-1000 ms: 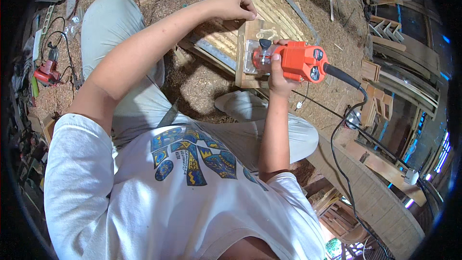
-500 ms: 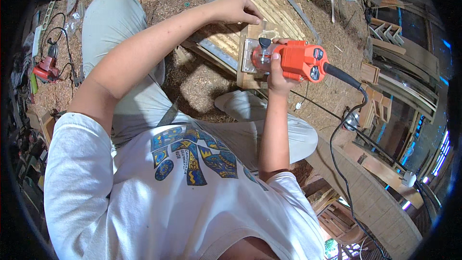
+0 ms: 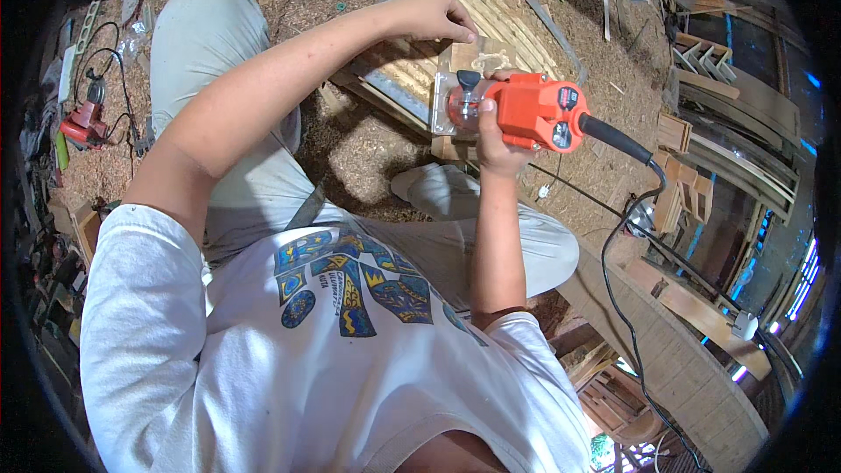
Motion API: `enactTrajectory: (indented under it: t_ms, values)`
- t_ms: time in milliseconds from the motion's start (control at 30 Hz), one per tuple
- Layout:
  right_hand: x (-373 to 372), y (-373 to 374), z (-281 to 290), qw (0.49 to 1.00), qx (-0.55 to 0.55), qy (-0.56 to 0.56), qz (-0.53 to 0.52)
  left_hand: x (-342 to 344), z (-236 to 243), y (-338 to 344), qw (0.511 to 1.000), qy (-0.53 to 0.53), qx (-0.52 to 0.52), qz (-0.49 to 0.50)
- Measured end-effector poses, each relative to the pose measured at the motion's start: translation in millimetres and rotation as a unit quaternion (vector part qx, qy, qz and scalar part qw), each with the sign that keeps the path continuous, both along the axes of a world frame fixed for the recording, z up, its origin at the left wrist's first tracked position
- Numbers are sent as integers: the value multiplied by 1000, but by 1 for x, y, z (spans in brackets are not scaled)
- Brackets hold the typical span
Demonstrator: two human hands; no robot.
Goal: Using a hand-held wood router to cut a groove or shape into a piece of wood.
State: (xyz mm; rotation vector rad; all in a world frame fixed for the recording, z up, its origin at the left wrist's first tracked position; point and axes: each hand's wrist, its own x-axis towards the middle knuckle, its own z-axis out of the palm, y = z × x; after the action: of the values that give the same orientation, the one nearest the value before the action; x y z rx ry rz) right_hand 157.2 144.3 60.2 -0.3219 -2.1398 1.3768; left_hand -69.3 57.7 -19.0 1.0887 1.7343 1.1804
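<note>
gripping the orange router (image 3: pixel 536 112) just above and right of centre, our right hand (image 3: pixel 498 142) wraps its body, apparently to keep its clear base (image 3: pixel 441 105) against the wood block (image 3: pixel 461 54). our left hand (image 3: pixel 435 15) bends at the block's upper edge, perhaps to steady it; we cannot tell whether it pinches. beyond lies a slatted panel (image 3: pixel 501 10); the black cord (image 3: pixel 627 324) runs lower right.

Router (image 3: pixel 530 109) against wood block (image 3: pixel 460 53), corded tool (image 3: pixel 85 125) far to the left, plank (image 3: pixel 692 377) at lower right
</note>
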Motion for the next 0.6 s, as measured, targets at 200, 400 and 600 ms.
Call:
enactTrajectory:
  t_ms: [200, 400, 600]
  values:
    - [-4, -1, -4, 999, -30, 22, 10, 0, 1, 0, 1000, 10, 4, 0]
    - [-4, -3, -1, 999, -41, 22, 9, 3, 4, -3, 1000, 5, 6, -1]
    - [1, -2, 0, 1000, -11, -23, -1, 5, 4, -2, 999, -33, 27, -12]
